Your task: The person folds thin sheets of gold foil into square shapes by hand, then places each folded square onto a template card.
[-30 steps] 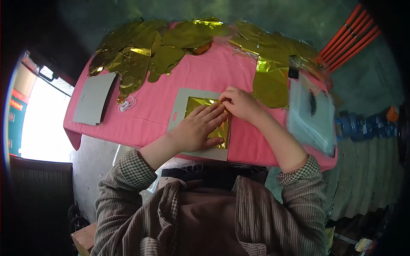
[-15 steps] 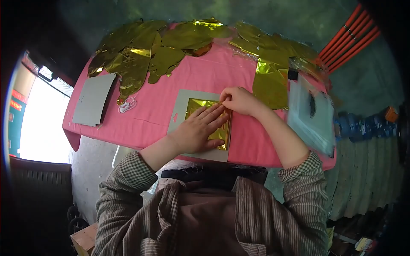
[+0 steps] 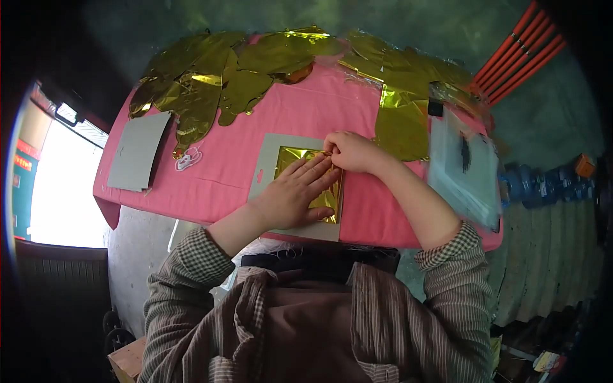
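Observation:
A grey backing card [image 3: 271, 145] with a small hang slot lies near the table's front edge. On it rests a square of folded gold foil [image 3: 331, 203], shiny and creased. My left hand [image 3: 295, 191] presses flat over the foil, fingers together and stretched out, thumb apart. At the foil's upper right corner, just beyond the left fingertips, my right hand [image 3: 352, 153] is closed in a pinch on the foil's edge. The exact fingertip contact is partly hidden.
Flat gold foil balloons [image 3: 198, 105] cover the far side of the pink-clothed table [image 3: 306, 105]. Grey cards [image 3: 137, 150] and a white string coil [image 3: 188, 158] lie at left. Clear plastic sleeves [image 3: 456, 172] are stacked at right, with blue bottles [image 3: 536, 188] beyond.
My right hand has shifted very slightly left, its fingers curled more tightly at the foil's corner. My left hand stays flat on the foil. The whole view has drifted a little.

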`<state>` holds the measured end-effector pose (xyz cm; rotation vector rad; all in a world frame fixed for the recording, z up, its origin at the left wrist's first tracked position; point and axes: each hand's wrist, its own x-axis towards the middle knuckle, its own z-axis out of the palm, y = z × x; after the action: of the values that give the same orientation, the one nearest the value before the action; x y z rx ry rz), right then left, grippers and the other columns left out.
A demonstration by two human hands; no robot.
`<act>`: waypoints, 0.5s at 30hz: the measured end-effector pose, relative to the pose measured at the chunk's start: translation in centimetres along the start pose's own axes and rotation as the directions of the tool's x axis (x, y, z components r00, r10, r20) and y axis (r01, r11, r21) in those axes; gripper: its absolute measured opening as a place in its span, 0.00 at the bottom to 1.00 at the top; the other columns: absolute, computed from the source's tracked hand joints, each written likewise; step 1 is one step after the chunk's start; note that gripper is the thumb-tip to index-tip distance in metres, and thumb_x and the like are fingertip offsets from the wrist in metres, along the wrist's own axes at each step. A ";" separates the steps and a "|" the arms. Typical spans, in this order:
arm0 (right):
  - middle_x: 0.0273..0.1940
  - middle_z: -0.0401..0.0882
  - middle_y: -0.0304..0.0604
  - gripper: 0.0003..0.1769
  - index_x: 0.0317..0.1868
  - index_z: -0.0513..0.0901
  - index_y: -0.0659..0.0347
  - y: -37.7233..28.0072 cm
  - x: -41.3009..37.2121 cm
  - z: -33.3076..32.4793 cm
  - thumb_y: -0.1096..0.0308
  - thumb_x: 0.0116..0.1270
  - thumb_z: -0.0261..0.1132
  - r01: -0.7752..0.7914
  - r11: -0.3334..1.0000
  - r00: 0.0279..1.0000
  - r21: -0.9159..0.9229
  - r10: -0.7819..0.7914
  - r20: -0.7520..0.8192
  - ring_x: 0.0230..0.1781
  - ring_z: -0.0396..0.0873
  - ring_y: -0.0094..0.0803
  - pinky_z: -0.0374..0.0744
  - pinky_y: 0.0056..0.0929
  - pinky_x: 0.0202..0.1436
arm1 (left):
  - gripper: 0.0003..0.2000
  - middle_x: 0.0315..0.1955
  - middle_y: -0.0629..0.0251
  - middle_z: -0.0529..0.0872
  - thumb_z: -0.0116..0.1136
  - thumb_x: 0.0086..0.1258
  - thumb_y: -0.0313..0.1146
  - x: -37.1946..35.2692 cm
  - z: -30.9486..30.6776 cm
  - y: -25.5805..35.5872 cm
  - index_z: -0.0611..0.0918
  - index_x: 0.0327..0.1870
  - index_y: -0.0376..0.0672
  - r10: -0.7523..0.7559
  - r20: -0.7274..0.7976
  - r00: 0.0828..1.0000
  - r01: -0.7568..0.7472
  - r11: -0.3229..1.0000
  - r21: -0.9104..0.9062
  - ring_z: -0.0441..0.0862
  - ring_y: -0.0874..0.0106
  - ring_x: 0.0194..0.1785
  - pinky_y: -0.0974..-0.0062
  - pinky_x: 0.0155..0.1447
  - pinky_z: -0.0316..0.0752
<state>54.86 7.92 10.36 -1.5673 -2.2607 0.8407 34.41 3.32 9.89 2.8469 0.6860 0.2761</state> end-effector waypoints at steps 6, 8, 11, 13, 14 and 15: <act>0.34 0.83 0.50 0.13 0.36 0.82 0.64 0.0 1.7 -1.0 0.71 0.50 0.59 -0.066 0.997 0.971 -0.028 0.070 0.227 0.36 0.82 0.40 0.78 0.35 0.38 | 0.36 0.70 0.53 0.58 0.49 0.67 0.56 0.0 -0.2 0.1 0.58 0.71 0.44 -0.016 0.005 1.000 0.016 1.000 -0.006 0.52 0.59 0.74 0.62 0.75 0.46; 0.33 0.83 0.49 0.11 0.35 0.83 0.64 0.5 2.2 -1.3 0.71 0.50 0.60 -0.036 0.999 0.964 -0.032 0.043 0.262 0.34 0.82 0.38 0.77 0.34 0.36 | 0.36 0.70 0.53 0.58 0.50 0.66 0.55 0.0 -0.2 0.1 0.58 0.71 0.43 -0.003 -0.004 1.000 0.003 1.000 -0.016 0.51 0.59 0.74 0.61 0.75 0.46; 0.31 0.83 0.46 0.10 0.34 0.83 0.65 0.9 2.7 -2.0 0.70 0.51 0.61 0.000 0.999 0.943 -0.038 0.013 0.334 0.32 0.81 0.33 0.77 0.31 0.35 | 0.36 0.70 0.52 0.57 0.50 0.66 0.54 0.0 -0.1 0.0 0.59 0.71 0.42 0.010 -0.011 1.000 -0.010 1.000 -0.016 0.51 0.59 0.74 0.61 0.75 0.46; 0.30 0.83 0.44 0.10 0.35 0.82 0.65 0.7 2.9 -2.4 0.70 0.53 0.62 0.004 0.999 0.929 -0.040 0.011 0.369 0.32 0.80 0.30 0.76 0.29 0.36 | 0.36 0.70 0.53 0.57 0.49 0.67 0.56 0.0 0.0 -0.1 0.59 0.70 0.42 0.012 -0.007 1.000 -0.012 1.000 -0.007 0.50 0.60 0.75 0.62 0.75 0.46; 0.29 0.83 0.43 0.10 0.34 0.83 0.65 0.5 2.9 -2.5 0.69 0.52 0.63 -0.042 0.998 0.930 -0.047 0.056 0.364 0.30 0.80 0.29 0.76 0.29 0.34 | 0.36 0.70 0.52 0.58 0.49 0.67 0.56 0.0 0.0 -0.2 0.59 0.70 0.42 0.016 -0.008 1.000 -0.016 1.000 -0.011 0.50 0.60 0.75 0.62 0.75 0.46; 0.27 0.83 0.43 0.10 0.33 0.84 0.65 0.3 3.0 -2.5 0.69 0.52 0.64 -0.089 0.995 0.928 -0.052 0.102 0.359 0.28 0.79 0.28 0.76 0.29 0.33 | 0.36 0.70 0.52 0.58 0.49 0.67 0.55 0.0 0.1 -0.2 0.60 0.70 0.42 0.019 -0.008 1.000 -0.020 1.000 -0.016 0.50 0.59 0.75 0.61 0.75 0.45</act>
<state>55.21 11.54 11.81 -1.6645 -2.4700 1.2108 34.37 3.50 9.77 2.8398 0.6546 0.2950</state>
